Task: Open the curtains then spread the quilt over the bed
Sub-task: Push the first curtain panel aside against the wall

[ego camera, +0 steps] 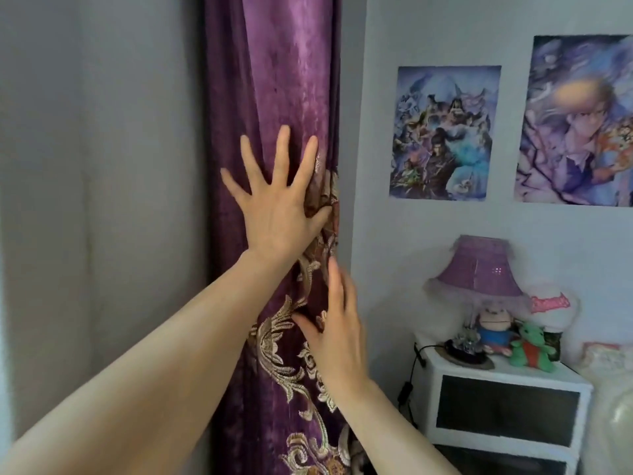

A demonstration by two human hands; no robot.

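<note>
Against the wall corner, left of two posters (445, 132), hangs the purple velvet curtain (284, 80), gathered into a narrow vertical bunch (gold floral embroidery on its lower half). The left hand (277, 207) presses flat on it, fingers spread wide; the right hand (337, 323), open, touches its edge lower down.

I see 2 bare forearms reaching in from the bottom edge, no sleeves on either as far as the frame shows. My left hand (279, 214) and right hand (337, 323) carry no rings, watch or bands. Nails look short and unpainted. Both wrists are bare and slim.
</note>
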